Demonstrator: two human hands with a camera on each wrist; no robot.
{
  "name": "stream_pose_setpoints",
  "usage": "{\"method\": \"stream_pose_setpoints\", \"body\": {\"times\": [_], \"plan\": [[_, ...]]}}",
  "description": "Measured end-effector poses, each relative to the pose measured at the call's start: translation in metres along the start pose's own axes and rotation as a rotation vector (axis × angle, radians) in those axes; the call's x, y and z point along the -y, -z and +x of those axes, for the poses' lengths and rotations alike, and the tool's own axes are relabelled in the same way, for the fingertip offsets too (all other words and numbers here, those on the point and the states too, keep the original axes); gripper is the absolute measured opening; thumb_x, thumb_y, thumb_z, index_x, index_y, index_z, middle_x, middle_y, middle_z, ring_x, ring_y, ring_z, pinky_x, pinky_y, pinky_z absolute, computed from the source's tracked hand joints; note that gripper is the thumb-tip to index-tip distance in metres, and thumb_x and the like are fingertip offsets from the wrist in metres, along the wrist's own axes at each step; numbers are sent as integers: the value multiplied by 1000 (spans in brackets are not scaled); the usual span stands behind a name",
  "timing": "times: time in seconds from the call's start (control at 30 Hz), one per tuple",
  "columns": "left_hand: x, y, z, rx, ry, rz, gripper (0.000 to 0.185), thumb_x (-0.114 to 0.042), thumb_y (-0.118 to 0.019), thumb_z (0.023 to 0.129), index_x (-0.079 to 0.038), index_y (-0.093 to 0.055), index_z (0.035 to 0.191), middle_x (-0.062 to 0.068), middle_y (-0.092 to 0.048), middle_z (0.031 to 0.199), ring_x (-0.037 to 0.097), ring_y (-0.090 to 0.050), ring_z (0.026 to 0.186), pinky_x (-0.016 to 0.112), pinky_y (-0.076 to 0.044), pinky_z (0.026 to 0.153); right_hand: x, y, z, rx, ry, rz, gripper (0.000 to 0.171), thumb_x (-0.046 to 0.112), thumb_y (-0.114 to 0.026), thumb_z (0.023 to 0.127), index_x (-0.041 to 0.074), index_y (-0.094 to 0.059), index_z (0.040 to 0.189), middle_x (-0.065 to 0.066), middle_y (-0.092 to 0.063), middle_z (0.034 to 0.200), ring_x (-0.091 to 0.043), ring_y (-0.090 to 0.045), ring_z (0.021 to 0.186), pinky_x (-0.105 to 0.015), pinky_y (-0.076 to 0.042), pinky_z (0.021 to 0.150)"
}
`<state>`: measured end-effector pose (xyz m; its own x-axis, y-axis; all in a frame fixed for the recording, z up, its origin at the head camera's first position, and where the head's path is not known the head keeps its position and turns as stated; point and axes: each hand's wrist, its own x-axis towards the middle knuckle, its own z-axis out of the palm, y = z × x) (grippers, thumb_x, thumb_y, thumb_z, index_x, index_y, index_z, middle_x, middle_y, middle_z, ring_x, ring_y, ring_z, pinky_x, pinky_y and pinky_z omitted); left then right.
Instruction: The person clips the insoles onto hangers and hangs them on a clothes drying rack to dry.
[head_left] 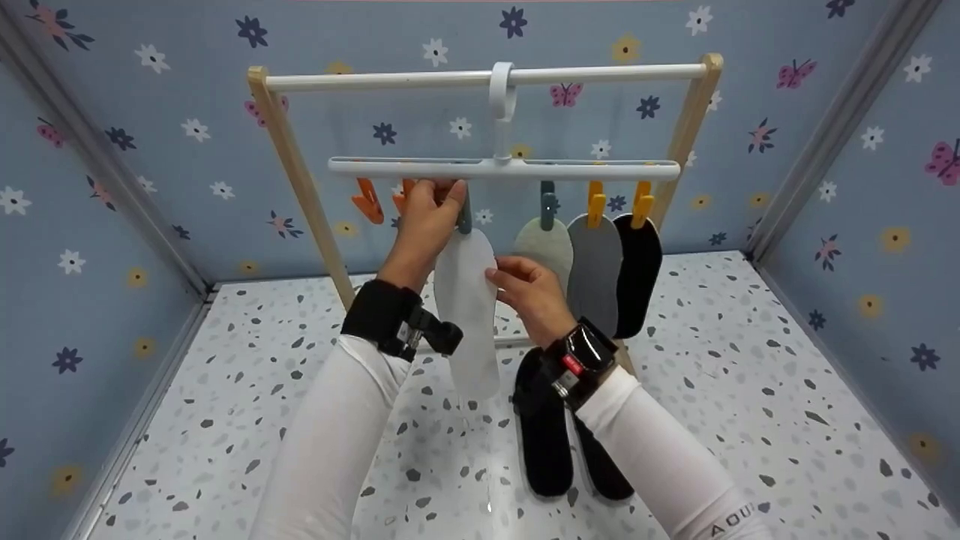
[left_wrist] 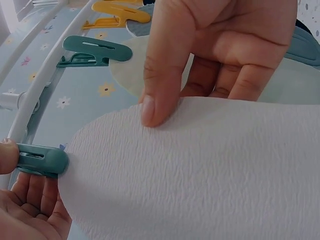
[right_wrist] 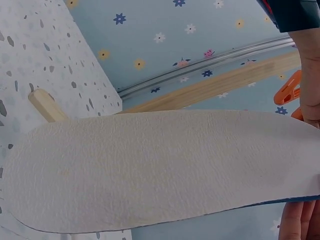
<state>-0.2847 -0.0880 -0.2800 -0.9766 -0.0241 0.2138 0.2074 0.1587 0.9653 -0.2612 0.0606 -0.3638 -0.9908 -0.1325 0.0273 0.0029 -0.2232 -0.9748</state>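
Note:
A white insole hangs upright under the white clip hanger. My left hand pinches the dark green clip above it, thumb on one side and fingers behind. In the left wrist view, the clip's end meets the insole's rounded tip. My right hand pinches the insole's side edge just below that tip, its thumb on the face and the other fingers behind. Right of it, a pale green insole hangs from another dark green clip.
Grey and black insoles hang from yellow clips at the right. Orange clips are on the hanger's left. A wooden rack with a white bar carries the hanger. Two black insoles lie on the speckled surface.

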Motion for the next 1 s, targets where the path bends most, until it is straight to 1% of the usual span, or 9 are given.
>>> {"method": "stream_pose_setpoints", "body": {"times": [0.13, 0.43, 0.6, 0.77, 0.87, 0.9, 1.0], "plan": [[0, 1, -1, -8, 2, -8, 35, -23, -49, 99, -3, -44, 127, 6, -47, 108, 17, -44, 99, 28, -38, 86, 1, -2, 1, -4, 9, 2, 21, 6, -63, 89, -1, -63, 109, -10, -62, 101, -21, -60, 93, -35, -50, 88], [0, 0, -1, -4, 22, -37, 32, -23, -48, 99, 0, -46, 122, 6, -46, 104, 15, -44, 93, 25, -37, 79, -2, -2, 3, -18, 31, 53, 21, 2, -61, 89, -4, -61, 109, -7, -61, 96, -17, -60, 88, -31, -51, 83], [0, 1, -3, -1, 26, -28, 33, -23, -48, 99, -1, -45, 123, 7, -47, 108, 16, -45, 96, 26, -40, 82, -9, 1, 4, -59, 54, 86, 20, -2, -61, 88, -7, -61, 107, -6, -62, 92, -15, -61, 84, -30, -50, 84], [1, 3, -3, -1, 15, -19, 32, -22, -49, 99, 0, -46, 122, 8, -48, 108, 16, -45, 95, 25, -41, 81, -19, 9, 2, -97, 59, 96, 25, -3, -60, 87, -9, -60, 112, -5, -66, 94, -16, -62, 88, -28, -50, 83], [1, 4, -3, 7, 16, -11, 33, -22, -48, 99, 0, -45, 123, 8, -48, 111, 16, -45, 98, 25, -40, 82, -26, 15, -3, -100, 44, 145, 28, -4, -59, 88, -11, -58, 115, -7, -67, 96, -15, -62, 88, -25, -50, 80], [1, 4, -4, 8, 16, -9, 33, -22, -48, 99, -1, -44, 124, 8, -47, 112, 16, -45, 99, 25, -40, 82, -28, 17, -6, -97, 41, 165, 29, -5, -58, 88, -11, -58, 116, -7, -67, 95, -13, -62, 86, -24, -50, 80], [2, 4, -4, 9, 14, -11, 33, -23, -48, 99, -1, -44, 124, 8, -47, 113, 17, -44, 100, 25, -40, 83, -37, 22, -12, -85, 21, 222, 28, -8, -55, 88, -13, -56, 115, -7, -66, 94, -13, -62, 86, -26, -50, 81]]}}
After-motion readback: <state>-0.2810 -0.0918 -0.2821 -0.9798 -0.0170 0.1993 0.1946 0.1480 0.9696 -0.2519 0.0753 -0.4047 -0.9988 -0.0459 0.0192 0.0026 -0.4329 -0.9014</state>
